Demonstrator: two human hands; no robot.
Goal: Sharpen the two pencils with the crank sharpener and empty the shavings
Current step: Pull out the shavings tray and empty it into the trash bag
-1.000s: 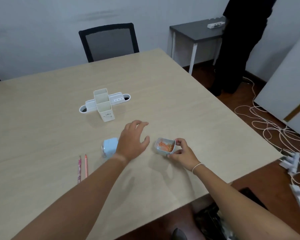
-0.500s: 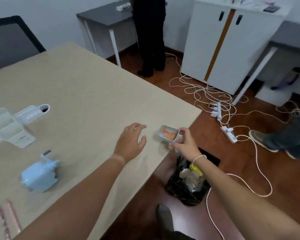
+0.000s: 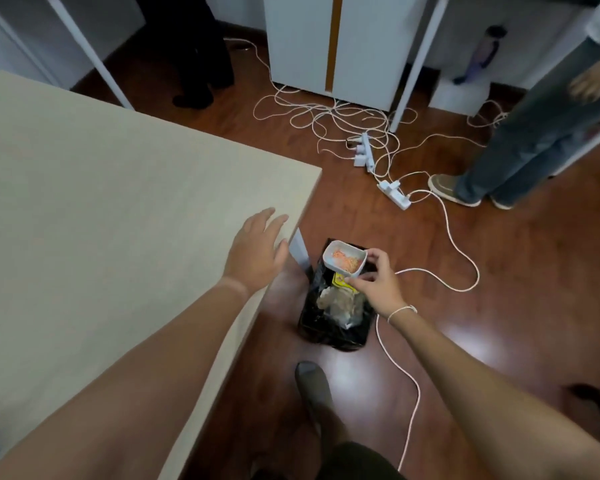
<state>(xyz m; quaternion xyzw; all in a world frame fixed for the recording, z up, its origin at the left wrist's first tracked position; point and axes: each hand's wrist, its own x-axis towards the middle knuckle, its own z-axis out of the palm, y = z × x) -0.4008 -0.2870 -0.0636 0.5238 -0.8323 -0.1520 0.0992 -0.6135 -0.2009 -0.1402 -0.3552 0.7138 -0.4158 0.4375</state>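
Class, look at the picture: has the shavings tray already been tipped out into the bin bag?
No: the shavings tray sits upright in the right hand, orange shavings inside.

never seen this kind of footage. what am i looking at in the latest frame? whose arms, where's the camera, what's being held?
There is no machine here. The camera is worn on a person's head and looks forward and down, so the two bare arms belong to the wearer.

The right hand pinches a small white shavings tray, upright, with orange shavings in it. It is held above a bin lined with a black bag that stands on the wooden floor beside the table's corner.

The left hand is open, fingers relaxed, at the edge of the light wooden table; whether it touches is unclear.

The sharpener and pencils are out of view. White cables and power strips lie on the floor, and other people's legs show at the edges.
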